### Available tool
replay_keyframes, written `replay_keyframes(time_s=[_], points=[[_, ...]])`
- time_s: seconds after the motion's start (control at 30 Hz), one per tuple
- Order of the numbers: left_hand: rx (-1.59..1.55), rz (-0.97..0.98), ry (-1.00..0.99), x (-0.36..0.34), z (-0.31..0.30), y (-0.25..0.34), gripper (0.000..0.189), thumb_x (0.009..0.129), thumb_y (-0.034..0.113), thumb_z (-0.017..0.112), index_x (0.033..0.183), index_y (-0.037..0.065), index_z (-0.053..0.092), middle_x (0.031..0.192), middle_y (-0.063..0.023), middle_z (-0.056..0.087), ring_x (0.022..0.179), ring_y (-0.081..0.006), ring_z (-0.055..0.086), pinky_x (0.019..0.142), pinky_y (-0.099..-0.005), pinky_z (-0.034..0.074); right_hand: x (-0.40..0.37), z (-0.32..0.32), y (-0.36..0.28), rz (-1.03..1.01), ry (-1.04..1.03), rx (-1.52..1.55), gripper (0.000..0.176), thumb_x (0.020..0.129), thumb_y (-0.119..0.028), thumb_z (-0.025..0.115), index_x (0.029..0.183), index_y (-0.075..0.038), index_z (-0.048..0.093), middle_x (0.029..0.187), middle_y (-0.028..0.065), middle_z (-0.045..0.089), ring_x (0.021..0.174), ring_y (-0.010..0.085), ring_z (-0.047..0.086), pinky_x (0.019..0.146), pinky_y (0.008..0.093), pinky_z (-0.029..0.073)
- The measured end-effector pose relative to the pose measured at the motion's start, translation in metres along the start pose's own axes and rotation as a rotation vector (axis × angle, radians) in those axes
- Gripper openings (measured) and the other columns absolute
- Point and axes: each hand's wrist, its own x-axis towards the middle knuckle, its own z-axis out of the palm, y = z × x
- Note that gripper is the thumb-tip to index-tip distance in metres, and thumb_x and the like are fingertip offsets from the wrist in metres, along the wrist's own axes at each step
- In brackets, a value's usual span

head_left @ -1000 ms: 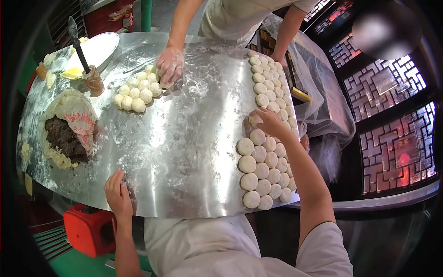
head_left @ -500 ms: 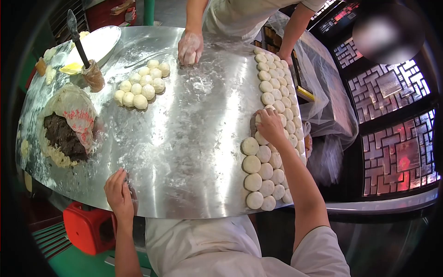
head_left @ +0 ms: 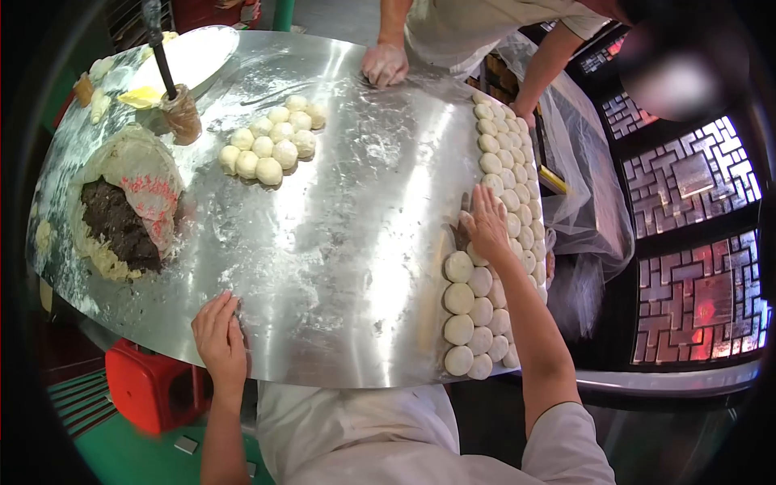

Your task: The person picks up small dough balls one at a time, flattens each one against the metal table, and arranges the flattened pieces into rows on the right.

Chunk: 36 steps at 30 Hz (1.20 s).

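Note:
My right hand lies on the rows of flattened dough rounds along the table's right side. Its fingers are stretched out and pressed downward, covering the rounds beneath the palm. Near the front edge, my left hand rests on the metal tabletop with its fingers extended, holding nothing. Several round dough balls sit in a cluster toward the back left, out of reach of both hands at this moment.
At left, a plastic bag lies open around dark filling. Behind it stand a brown container with a dark-handled tool and a white tray. Across the table a co-worker's closed hand rests on the floured surface. A red stool is below.
My right hand's fingers, curled over a dough round before, are now straightened flat. My left hand stays near the front edge. The view has shifted slightly, and the co-worker's hand appears farther right.

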Motion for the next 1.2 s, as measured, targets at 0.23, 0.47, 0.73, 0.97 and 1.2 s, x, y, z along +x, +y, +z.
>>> replay_keyframes(time_s=[0.23, 0.47, 0.73, 0.97, 1.2], points=[[-0.013, -0.010, 0.026, 0.003, 0.000, 0.001, 0.030, 0.090, 0.000, 0.061, 0.118, 0.002, 0.072, 0.127, -0.0119, 0.070, 0.120, -0.0327, 0.063, 0.103, -0.0446, 0.043, 0.047, -0.018, -0.175, -0.331, 0.105, 0.505, 0.044, 0.096, -0.027, 0.071, 0.134, -0.008, 0.058, 0.136, 0.0149, 0.060, 0.102, 0.0371, 0.068, 0.088, 0.0452, 0.055], [-0.032, -0.014, 0.045, 0.005, -0.003, 0.003, 0.030, 0.089, 0.000, 0.062, 0.116, 0.002, 0.072, 0.124, -0.0124, 0.071, 0.118, -0.0325, 0.064, 0.100, -0.0435, 0.045, 0.125, 0.022, -0.281, -0.577, 0.264, 0.388, 0.049, 0.088, -0.012, 0.075, 0.132, -0.010, 0.052, 0.128, 0.0227, 0.058, 0.107, 0.0396, 0.064, 0.087, 0.0482, 0.054], [-0.082, -0.045, 0.069, 0.004, -0.003, 0.001, 0.028, 0.089, 0.000, 0.062, 0.115, 0.002, 0.073, 0.123, -0.0123, 0.071, 0.116, -0.0318, 0.065, 0.098, -0.0432, 0.046, 0.047, -0.033, -0.224, -0.383, 0.008, 0.535, 0.046, 0.089, -0.018, 0.075, 0.127, -0.007, 0.051, 0.101, 0.0194, 0.064, 0.095, 0.0397, 0.068, 0.079, 0.0477, 0.055], [-0.087, 0.007, 0.077, 0.005, -0.002, 0.001, 0.027, 0.089, -0.001, 0.062, 0.114, 0.002, 0.072, 0.123, -0.0118, 0.071, 0.116, -0.0319, 0.064, 0.098, -0.0434, 0.046, -0.038, -0.013, -0.196, -0.389, -0.083, 0.134, 0.047, 0.089, -0.035, 0.079, 0.119, -0.006, 0.057, 0.109, 0.0147, 0.059, 0.093, 0.0340, 0.067, 0.074, 0.0441, 0.057], [-0.086, 0.020, 0.103, 0.002, -0.001, 0.002, 0.024, 0.090, -0.001, 0.063, 0.112, 0.002, 0.072, 0.123, -0.0110, 0.071, 0.115, -0.0315, 0.064, 0.099, -0.0429, 0.045, -0.048, -0.007, -0.197, -0.420, 0.073, 0.219, 0.043, 0.087, -0.033, 0.079, 0.113, -0.006, 0.059, 0.109, 0.0139, 0.058, 0.093, 0.0340, 0.065, 0.072, 0.0441, 0.056]])
